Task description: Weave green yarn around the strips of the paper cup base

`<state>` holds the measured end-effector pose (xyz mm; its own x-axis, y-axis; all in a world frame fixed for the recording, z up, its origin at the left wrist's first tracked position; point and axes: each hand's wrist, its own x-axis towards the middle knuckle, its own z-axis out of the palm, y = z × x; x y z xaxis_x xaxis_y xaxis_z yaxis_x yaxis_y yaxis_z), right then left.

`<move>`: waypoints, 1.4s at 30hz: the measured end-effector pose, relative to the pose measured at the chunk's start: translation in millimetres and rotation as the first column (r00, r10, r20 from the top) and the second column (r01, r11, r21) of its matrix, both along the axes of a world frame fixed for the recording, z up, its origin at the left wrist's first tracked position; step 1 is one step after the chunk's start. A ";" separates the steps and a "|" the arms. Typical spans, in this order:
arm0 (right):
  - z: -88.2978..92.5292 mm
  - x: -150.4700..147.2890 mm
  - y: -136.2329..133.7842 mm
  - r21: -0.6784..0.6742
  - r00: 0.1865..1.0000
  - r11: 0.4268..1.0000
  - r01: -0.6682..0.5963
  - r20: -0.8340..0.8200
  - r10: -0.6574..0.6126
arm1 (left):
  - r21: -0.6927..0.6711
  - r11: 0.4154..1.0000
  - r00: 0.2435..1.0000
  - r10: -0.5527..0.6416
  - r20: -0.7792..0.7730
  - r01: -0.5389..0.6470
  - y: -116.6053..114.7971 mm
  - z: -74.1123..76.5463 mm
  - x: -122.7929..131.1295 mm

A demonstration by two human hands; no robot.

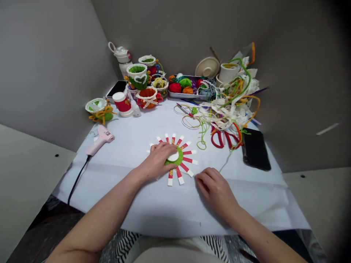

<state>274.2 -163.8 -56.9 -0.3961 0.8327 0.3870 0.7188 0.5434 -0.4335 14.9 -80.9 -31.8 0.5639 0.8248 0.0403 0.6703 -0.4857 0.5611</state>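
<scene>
A paper cup cut into flared red and white strips (188,160) lies spread like a sun on the table. Green yarn (180,157) is wound around its white round base. My left hand (160,159) grips the cup from the left, with its thumb and fingers around the green ring. To the right of the strips, my right hand (212,184) is closed in a pinch on a thin strand of green yarn. That strand (225,163) trails from behind the hand towards the red-handled scissors (218,140).
A pink glue gun (99,141) with a black cord lies at the left. Yarn-covered cups (138,77) and a red paper cup (122,104) stand behind. A tray (189,95) holds yarn balls. Lace and yarn (233,106) heap at the back right, near a black phone (256,149).
</scene>
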 end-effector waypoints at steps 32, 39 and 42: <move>8.1 -19.7 60.5 -0.119 0.993 0.992 -0.050 -0.110 0.037 | 0.041 0.994 0.992 -0.106 0.073 0.103 3.3 15.6 -12.0; 2.9 -19.7 39.1 -0.099 0.995 0.992 -0.075 -0.077 0.067 | -0.016 0.988 0.988 -0.151 0.030 0.152 3.4 12.7 -11.9; 1.6 -19.7 39.3 -0.091 0.995 0.993 -0.073 -0.074 0.066 | -0.016 0.992 0.992 -0.122 0.014 0.122 -0.1 11.5 -6.6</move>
